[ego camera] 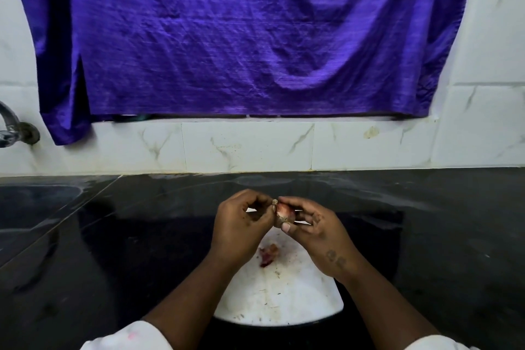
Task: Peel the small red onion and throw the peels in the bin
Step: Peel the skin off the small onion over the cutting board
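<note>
Small red onion [285, 212]: likely light, firm, slippery; skin papery. Right hand [318, 231] grip pinches bulb; left hand [241, 226] grip pinches its tip.

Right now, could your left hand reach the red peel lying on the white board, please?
Probably yes: the peel lies uncovered on the board just below the left hand, with nothing between them. That hand is pinching the onion, so it must let go first.

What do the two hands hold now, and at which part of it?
Both hold the small red onion, partly peeled, above the white board. The right hand grips its body; the left hand pinches the dry tip at its top.
</note>
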A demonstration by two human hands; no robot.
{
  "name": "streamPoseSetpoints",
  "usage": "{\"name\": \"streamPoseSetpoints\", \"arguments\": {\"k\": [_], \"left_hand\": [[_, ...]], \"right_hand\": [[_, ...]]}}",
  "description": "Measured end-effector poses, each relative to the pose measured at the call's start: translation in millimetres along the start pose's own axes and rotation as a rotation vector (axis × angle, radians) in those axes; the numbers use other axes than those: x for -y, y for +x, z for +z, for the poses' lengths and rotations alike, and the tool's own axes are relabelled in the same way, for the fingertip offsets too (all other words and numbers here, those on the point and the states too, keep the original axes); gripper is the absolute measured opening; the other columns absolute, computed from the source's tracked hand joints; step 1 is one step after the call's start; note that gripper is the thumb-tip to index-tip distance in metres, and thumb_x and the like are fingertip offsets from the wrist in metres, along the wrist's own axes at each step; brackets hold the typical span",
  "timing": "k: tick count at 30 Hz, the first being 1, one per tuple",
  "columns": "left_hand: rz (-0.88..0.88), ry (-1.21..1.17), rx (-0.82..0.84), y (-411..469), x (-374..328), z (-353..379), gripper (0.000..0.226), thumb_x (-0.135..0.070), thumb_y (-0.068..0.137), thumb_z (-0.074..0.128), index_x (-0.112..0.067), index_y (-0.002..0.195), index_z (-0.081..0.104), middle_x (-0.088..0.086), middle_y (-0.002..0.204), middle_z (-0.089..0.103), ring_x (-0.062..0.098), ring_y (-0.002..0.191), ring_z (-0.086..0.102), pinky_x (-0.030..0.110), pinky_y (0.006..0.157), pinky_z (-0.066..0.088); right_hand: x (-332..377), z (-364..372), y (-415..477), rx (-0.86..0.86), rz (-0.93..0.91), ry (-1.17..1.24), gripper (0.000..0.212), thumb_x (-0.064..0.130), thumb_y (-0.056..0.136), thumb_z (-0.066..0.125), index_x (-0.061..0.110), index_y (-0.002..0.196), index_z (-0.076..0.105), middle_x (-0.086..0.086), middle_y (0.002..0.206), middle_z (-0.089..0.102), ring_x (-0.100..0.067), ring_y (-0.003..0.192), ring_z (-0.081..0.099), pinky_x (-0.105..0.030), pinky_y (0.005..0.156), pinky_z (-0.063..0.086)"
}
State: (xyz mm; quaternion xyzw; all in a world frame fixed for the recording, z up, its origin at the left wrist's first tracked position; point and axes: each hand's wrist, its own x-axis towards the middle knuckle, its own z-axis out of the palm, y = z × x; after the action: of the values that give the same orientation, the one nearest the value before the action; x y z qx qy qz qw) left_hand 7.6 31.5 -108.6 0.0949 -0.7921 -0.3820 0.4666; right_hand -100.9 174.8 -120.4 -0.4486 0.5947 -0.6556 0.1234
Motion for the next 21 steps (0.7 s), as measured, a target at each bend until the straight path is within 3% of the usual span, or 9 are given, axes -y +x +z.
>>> {"name": "streamPoseSetpoints", "arguments": {"k": [4,9,13,17,19,21], "left_hand": [[-0.001,0.031,-0.023,-2,-5,5,0.015,-0.003,0.083,0.077,-0.017,0.08,0.074,-0.007,0.082,0.069,0.011,0.077,0.067,0.019,0.063,0.055],[-0.092,-0.05,-0.042,0,-8,11,0.018,-0.002,0.087,0.071,-0.018,0.079,0.069,-0.002,0.082,0.07,0.017,0.075,0.069,0.038,0.066,0.061],[-0.176,-0.283,-0.025,0,-15,12,0.013,0.002,0.096,0.063,-0.007,0.088,0.067,0.0,0.079,0.071,0.008,0.066,0.068,0.03,0.059,0.057],[-0.182,-0.339,0.029,-2,-14,15,0.004,-0.015,0.098,0.07,-0.018,0.099,0.072,0.0,0.093,0.075,0.014,0.083,0.073,0.035,0.071,0.061],[-0.156,-0.281,0.046,-3,-9,16,0.012,-0.019,0.093,0.076,-0.03,0.098,0.074,-0.004,0.101,0.074,0.019,0.093,0.072,0.04,0.079,0.063],[-0.143,-0.265,0.051,-2,-8,15,0.013,-0.017,0.092,0.078,-0.03,0.094,0.076,-0.003,0.101,0.073,0.019,0.095,0.072,0.04,0.08,0.063]], "right_hand": [[1,0,-1,0.005,-0.01,-0.01,0.042,-0.001,0.088,0.074,0.021,0.124,0.069,0.007,0.118,0.075,-0.012,0.111,0.072,-0.026,0.088,0.059],[3,-1,-1,0.015,-0.022,0.058,0.042,-0.003,0.089,0.072,0.017,0.126,0.067,0.003,0.121,0.074,-0.016,0.114,0.071,-0.027,0.09,0.059],[5,-3,-1,0.008,-0.019,0.175,0.042,-0.004,0.09,0.07,0.012,0.129,0.064,-0.008,0.122,0.074,-0.023,0.113,0.073,-0.027,0.091,0.058],[8,-4,0,0.004,-0.005,0.215,0.043,-0.008,0.093,0.064,0.012,0.131,0.063,-0.01,0.122,0.075,-0.023,0.112,0.074,-0.027,0.092,0.058],[8,-4,1,-0.01,0.005,0.231,0.044,-0.009,0.093,0.063,0.011,0.132,0.063,-0.009,0.123,0.074,-0.019,0.112,0.074,-0.023,0.089,0.057],[7,-4,2,-0.024,0.003,0.226,0.044,-0.007,0.092,0.066,0.013,0.131,0.065,-0.01,0.127,0.071,-0.019,0.115,0.072,-0.025,0.089,0.058]]}}
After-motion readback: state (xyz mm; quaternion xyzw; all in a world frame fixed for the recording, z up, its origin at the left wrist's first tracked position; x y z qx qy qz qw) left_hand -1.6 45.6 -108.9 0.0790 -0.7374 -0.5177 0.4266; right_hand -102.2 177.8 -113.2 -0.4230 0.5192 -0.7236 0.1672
